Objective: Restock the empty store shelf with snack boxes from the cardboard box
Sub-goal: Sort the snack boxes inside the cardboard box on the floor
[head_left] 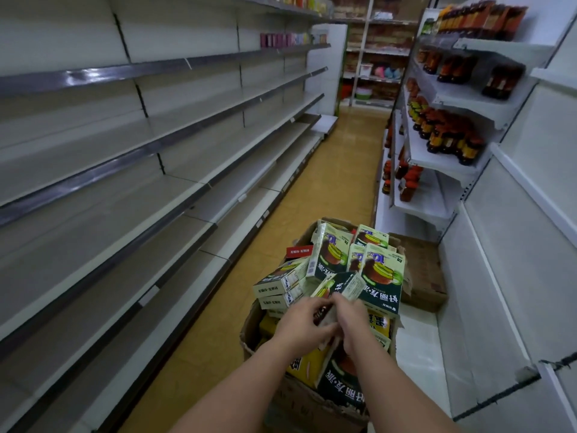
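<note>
Leftmost, I see the empty store shelf (175, 189), tiers of flat pale metal boards with dull grey front rails, running away from me down the aisle. Its boards are bare beside me; only at the far end of an upper tier do small pink and pastel packs (282, 39) stand. Next comes the yellow tiled floor (340, 170), a narrow strip between the racks. Low in the middle sits the cardboard box (249, 334), brown, soft-edged and torn at its rim, heaped with snack boxes (382, 273). These are flat rectangular cartons, glossy green and white with a chocolate pie printed on the face; the far ones stand on end, long axis upright, faces toward me, while two at the left lie stacked on their sides, long axis pointing across the aisle. My left hand (301, 328) and my right hand (354, 320) meet over the heap, fingers curled and pinching a small carton flap between them; what exactly they grip I cannot tell. Rightmost, a white rack (452, 98) holds dark bottles (449, 139) with red caps.
</note>
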Demonstrator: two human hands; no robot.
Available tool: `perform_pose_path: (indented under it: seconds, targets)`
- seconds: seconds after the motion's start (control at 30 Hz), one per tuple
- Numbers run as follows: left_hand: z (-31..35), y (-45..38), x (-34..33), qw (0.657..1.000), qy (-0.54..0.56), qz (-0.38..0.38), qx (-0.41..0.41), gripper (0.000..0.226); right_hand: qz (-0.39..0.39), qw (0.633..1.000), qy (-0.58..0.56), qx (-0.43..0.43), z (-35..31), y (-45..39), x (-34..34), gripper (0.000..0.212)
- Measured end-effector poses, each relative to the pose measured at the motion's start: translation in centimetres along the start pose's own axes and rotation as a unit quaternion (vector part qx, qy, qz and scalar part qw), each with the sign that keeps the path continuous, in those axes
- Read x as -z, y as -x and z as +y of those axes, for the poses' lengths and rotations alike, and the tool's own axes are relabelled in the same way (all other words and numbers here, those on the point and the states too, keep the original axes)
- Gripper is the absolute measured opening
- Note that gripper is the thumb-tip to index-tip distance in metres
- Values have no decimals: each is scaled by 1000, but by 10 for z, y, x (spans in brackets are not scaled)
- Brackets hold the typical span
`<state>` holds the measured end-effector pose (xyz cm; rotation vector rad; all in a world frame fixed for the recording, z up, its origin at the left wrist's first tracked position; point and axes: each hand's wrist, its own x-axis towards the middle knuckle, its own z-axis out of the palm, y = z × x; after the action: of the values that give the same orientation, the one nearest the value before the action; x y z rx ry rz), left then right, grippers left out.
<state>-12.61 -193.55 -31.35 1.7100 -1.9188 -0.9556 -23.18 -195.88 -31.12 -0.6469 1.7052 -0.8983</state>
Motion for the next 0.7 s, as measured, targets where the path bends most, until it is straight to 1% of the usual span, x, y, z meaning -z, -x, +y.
perform_pose_path:
  seconds: [0.07,0.13,0.2,0.27,0.33,0.37,0.43,0.5,0.53,0.6,0.63,0.7]
  targets:
    - [-1,2,2,998,43,35,27,41,-21,1000,-4,12,-5,2,1,14]
    - [-9,2,5,981,121,111,102,38,-59,998,-6,14,-11,8,0,9]
    - [-19,8,13,947,190,184,183,51,-106,994,4,25,-17,14,-5,4]
    - [-31,14,23,917,228,217,245,65,-144,989,12,38,-17,18,-14,18]
    - [-43,26,37,897,248,247,271,71,-179,982,28,52,-16,24,-25,32]
    - [-48,33,44,892,248,257,276,72,-200,977,43,60,-16,28,-31,35]
    - [-57,49,60,892,230,274,277,77,-250,961,85,81,-19,38,-46,31]
    - [-67,65,75,889,197,301,284,78,-316,931,147,105,-25,54,-60,26]
    - [-69,74,84,887,172,315,291,74,-352,910,188,116,-28,63,-69,24]
    - [-79,94,102,881,141,329,309,66,-416,855,283,128,-32,83,-91,25]
    - [-84,102,109,876,143,328,324,65,-437,830,320,131,-33,91,-102,28]
    - [-96,127,125,847,204,348,346,61,-466,791,366,149,-31,110,-126,30]
